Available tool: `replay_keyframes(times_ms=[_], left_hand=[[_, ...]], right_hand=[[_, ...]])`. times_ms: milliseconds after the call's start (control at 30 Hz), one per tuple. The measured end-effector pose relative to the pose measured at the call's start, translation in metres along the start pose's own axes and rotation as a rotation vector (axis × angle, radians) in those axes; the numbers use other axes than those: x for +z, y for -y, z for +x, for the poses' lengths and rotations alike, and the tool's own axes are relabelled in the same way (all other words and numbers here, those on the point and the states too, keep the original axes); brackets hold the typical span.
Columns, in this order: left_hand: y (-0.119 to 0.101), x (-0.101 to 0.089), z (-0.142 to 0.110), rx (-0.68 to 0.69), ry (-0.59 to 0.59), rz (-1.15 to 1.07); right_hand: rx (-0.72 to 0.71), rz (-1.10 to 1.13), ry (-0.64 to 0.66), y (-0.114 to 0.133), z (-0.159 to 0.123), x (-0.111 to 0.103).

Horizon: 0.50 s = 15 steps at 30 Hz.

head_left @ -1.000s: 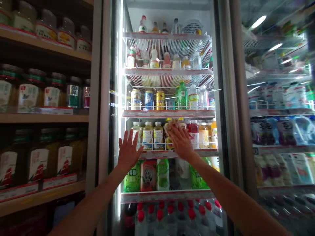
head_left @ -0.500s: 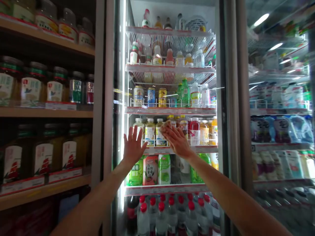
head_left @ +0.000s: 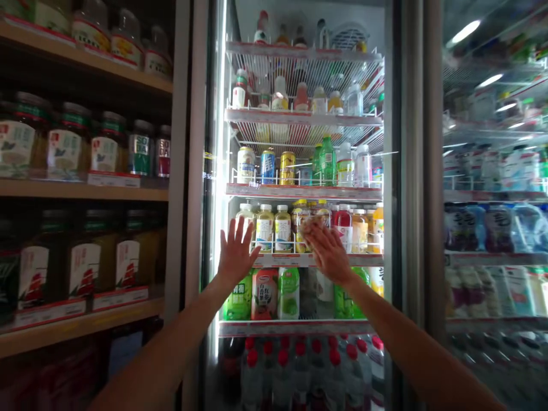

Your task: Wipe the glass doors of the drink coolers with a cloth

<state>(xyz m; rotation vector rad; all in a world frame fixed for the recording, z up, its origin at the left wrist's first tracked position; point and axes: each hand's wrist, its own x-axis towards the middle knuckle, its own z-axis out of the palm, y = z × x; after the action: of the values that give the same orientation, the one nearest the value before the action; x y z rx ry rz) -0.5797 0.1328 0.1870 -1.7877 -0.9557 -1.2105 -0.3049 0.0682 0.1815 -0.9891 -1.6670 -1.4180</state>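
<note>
A tall fridge (head_left: 413,171) fills the middle, its glass door (head_left: 306,294) standing between the hands and the drinks. Dark wooden shelves (head_left: 85,191) lined with jars and bottles rise on the left, past a metal post (head_left: 180,142). On the right is a second fridge (head_left: 492,260), blurred, with ceiling lights reflected across it.

Both arms reach forward, the left arm (head_left: 171,337) and the right arm (head_left: 406,342) crossing in front of the fridge's lower corners. The left hand (head_left: 234,254) has its fingers spread apart, palm towards the glass and holding nothing; whether it touches cannot be told. It partly hides a green bottle (head_left: 237,299) and the end of the row above. The right hand (head_left: 329,254) lies higher up the door's middle, fingers close together and clamped on a cloth.

Behind that hand are yellow-capped bottles (head_left: 301,217), partly covered, with a red drink (head_left: 343,222) just to their right. Red-capped bottles (head_left: 282,371) crowd the bottom. Smaller still, a blue can (head_left: 268,166) and a gold can (head_left: 286,168) stand one shelf above the hands. The crumpled cloth (head_left: 310,227) is under the right fingertips, in front of the yellow-capped bottles.
</note>
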Motion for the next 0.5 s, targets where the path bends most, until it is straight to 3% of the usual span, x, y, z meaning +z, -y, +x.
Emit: replay_keyframes(times_ms=[100, 167, 233, 367, 433, 500], left_hand=[[0.001, 0.000, -0.001, 0.012, -0.001, -0.018], [0.001, 0.001, -0.001, 0.007, -0.006, -0.031], [0.002, 0.002, -0.001, 0.007, -0.010, -0.040], [0.003, 0.003, -0.002, 0.015, -0.016, -0.052], [0.003, 0.003, -0.002, 0.020, -0.015, -0.048], [0.002, 0.003, -0.002, 0.021, -0.014, -0.033]], right_hand=[[0.384, -0.097, -0.229, -0.033, -0.002, 0.000], [0.525, -0.139, -0.304, -0.035, 0.001, 0.002], [0.432, -0.116, -0.219, -0.016, 0.003, 0.004], [-0.001, -0.006, 0.083, 0.021, -0.005, 0.002], [-0.003, -0.013, 0.069, 0.009, -0.015, -0.002], [0.174, -0.055, -0.056, -0.017, -0.025, -0.005]])
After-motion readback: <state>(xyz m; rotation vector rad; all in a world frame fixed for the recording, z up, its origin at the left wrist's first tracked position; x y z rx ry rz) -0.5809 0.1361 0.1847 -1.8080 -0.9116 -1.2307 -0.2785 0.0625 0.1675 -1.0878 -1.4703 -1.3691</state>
